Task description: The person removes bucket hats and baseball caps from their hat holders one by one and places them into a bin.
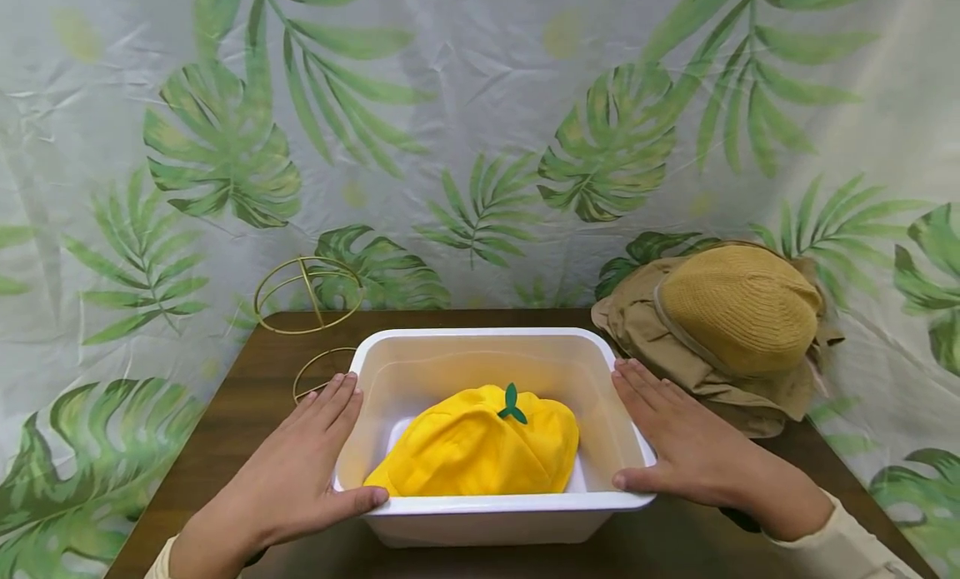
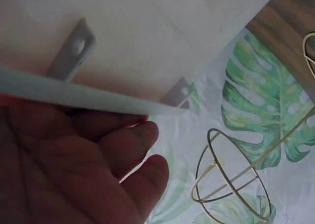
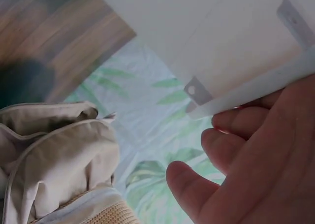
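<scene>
A white plastic tub (image 1: 510, 502) stands on the table in the head view, with a yellow cloth cap (image 1: 480, 446) inside it. A small green leaf-shaped piece sits on top of the cap. My left hand (image 1: 300, 462) lies along the tub's left rim, fingers extended, its thumb at the front left corner. On the opposite side my right hand (image 1: 690, 446) rests against the right rim with its fingers stretched out and thumb at the front right corner. Both wrist views show the fingers touching the rim from outside, beside small tabs under it.
Right of the tub, a tan woven hat (image 1: 742, 308) sits on beige cloth hats (image 1: 637, 304). A gold wire stand (image 1: 311, 296) with round hoops is at the back left. Behind the dark wooden table (image 1: 232, 412) hangs a leaf-patterned sheet (image 1: 480, 104).
</scene>
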A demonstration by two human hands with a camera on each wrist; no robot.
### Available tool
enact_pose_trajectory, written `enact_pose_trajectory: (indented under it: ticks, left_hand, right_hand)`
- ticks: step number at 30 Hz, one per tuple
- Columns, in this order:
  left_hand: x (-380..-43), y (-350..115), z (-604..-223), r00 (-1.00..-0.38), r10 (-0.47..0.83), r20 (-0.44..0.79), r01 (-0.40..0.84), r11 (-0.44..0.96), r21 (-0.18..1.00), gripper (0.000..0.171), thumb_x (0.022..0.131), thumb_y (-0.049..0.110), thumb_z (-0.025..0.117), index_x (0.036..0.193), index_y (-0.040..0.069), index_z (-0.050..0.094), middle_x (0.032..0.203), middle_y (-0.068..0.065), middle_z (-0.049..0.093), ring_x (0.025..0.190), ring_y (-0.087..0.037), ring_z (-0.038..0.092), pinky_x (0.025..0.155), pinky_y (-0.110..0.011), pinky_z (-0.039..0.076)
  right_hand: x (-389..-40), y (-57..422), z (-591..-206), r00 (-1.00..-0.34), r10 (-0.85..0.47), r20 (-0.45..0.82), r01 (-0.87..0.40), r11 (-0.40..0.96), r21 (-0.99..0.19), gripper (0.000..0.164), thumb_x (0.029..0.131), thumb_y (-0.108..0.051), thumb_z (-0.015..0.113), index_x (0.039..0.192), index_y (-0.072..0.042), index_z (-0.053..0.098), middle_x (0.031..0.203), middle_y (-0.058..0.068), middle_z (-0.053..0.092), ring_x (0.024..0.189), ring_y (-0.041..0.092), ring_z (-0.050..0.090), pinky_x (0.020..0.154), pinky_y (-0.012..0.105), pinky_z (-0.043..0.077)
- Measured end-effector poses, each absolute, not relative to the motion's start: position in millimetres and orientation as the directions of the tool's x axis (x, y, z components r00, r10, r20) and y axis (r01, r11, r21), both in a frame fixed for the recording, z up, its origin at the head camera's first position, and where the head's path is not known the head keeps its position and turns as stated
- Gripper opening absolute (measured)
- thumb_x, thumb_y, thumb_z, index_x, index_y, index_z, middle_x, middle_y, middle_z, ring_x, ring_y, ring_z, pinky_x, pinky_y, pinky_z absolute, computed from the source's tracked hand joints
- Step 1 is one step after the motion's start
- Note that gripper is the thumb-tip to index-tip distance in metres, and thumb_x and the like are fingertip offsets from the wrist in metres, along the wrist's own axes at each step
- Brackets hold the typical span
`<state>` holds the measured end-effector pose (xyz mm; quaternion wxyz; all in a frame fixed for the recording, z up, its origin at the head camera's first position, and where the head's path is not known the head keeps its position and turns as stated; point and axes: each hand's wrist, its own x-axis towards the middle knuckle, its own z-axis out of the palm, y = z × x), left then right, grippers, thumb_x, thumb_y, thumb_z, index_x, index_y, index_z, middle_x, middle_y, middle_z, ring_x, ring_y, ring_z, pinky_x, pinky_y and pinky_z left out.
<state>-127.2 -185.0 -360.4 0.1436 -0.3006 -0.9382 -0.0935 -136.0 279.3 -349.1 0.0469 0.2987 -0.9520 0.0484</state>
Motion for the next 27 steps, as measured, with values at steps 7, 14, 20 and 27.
enact_pose_trajectory:
  ticks: [7, 14, 20, 27]
  left_hand:
    - [-124, -183, -365, -0.766, 0.54, 0.35, 0.588, 0.808, 0.04, 0.101, 0.085, 0.071, 0.056, 0.146, -0.009, 0.041, 0.156, -0.024, 0.032, 0.145, -0.036, 0.029, 0.112, -0.053, 0.03]
    - [-124, -183, -367, -0.766, 0.537, 0.354, 0.586, 0.81, 0.038, 0.101, 0.085, 0.07, 0.057, 0.145, -0.009, 0.042, 0.155, -0.024, 0.034, 0.144, -0.036, 0.03, 0.116, -0.047, 0.027]
    - [-123, -184, -368, -0.767, 0.534, 0.355, 0.585, 0.81, 0.047, 0.1, 0.085, 0.068, 0.059, 0.145, -0.009, 0.042, 0.155, -0.024, 0.033, 0.144, -0.036, 0.03, 0.117, -0.045, 0.024]
    - [-124, -183, -368, -0.756, 0.54, 0.37, 0.595, 0.802, 0.046, 0.099, 0.086, 0.068, 0.058, 0.145, -0.009, 0.042, 0.155, -0.024, 0.034, 0.144, -0.036, 0.03, 0.118, -0.045, 0.024]
  right_hand:
    - [-137, 280, -343, -0.81, -0.57, 0.14, -0.583, 0.809, -0.074, 0.104, 0.083, -0.069, 0.063, 0.154, 0.0, 0.032, 0.161, 0.018, 0.024, 0.148, 0.036, 0.019, 0.118, 0.05, 0.019]
    - [-155, 304, -324, -0.711, -0.611, 0.348, -0.674, 0.733, -0.092, 0.083, 0.079, -0.06, 0.073, 0.14, -0.005, 0.056, 0.15, 0.015, 0.045, 0.138, 0.038, 0.039, 0.113, 0.039, 0.032]
    - [-179, 334, -314, -0.524, -0.6, 0.604, -0.78, 0.623, -0.059, 0.068, 0.082, -0.055, 0.071, 0.124, -0.001, 0.067, 0.133, 0.017, 0.059, 0.134, 0.017, 0.046, 0.109, 0.013, 0.026]
    - [-189, 359, -307, -0.539, -0.51, 0.67, -0.739, 0.668, -0.086, 0.066, 0.081, -0.051, 0.076, 0.122, 0.0, 0.068, 0.125, 0.017, 0.064, 0.128, 0.0, 0.047, 0.104, 0.009, 0.031]
